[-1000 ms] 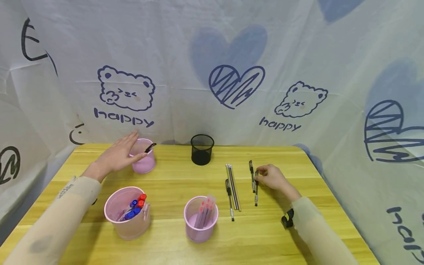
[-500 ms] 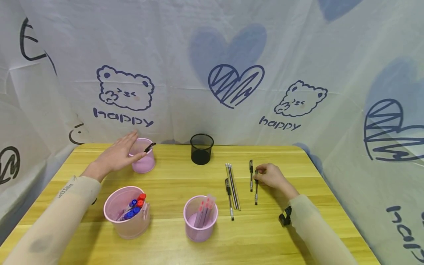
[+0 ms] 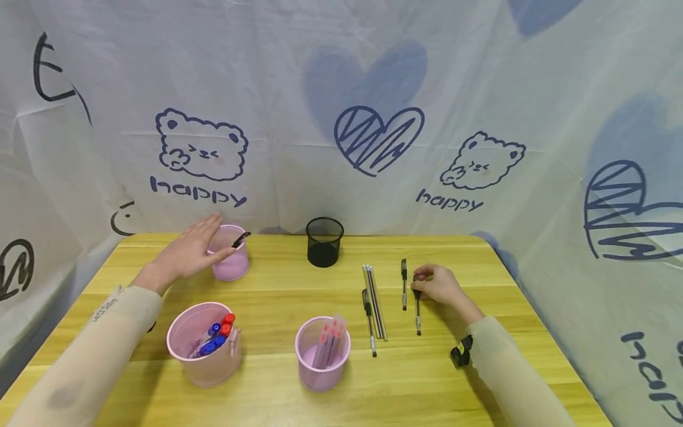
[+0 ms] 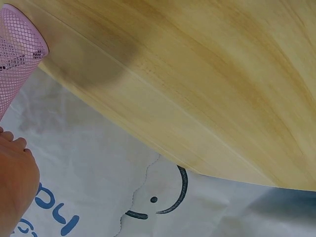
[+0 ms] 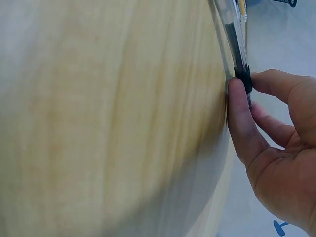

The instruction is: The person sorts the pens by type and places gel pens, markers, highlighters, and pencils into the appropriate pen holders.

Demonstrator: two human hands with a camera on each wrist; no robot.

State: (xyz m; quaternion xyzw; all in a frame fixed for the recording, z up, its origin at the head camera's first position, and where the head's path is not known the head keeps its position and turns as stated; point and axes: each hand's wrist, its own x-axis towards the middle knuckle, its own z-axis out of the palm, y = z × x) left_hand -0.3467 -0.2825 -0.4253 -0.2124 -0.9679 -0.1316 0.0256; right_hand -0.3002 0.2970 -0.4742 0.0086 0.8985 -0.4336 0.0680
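Note:
My left hand (image 3: 187, 252) lies against a pink mesh pen cup (image 3: 232, 267) at the back left, fingers extended along its far side and thumb across its front. A black-capped pen (image 3: 241, 239) leans inside that cup. On the right, my right hand (image 3: 440, 284) pinches the capped end of a clear gel pen (image 3: 418, 317) between thumb and fingertips. The right wrist view shows the same pen (image 5: 236, 42) close to the tabletop. Another gel pen (image 3: 404, 284) lies just left of it. In the left wrist view only part of the cup (image 4: 19, 44) appears.
Pencils (image 3: 375, 302) and another gel pen (image 3: 369, 323) lie at centre right. A black mesh cup (image 3: 322, 252) stands at the back. Nearer are a pink cup (image 3: 210, 370) of red and blue pens and a pink cup (image 3: 320, 379) of pink-tipped pens. A patterned cloth backs the table.
The pinched gel pen has shifted slightly to the right, away from the pen beside it. My left hand stays at the pink cup.

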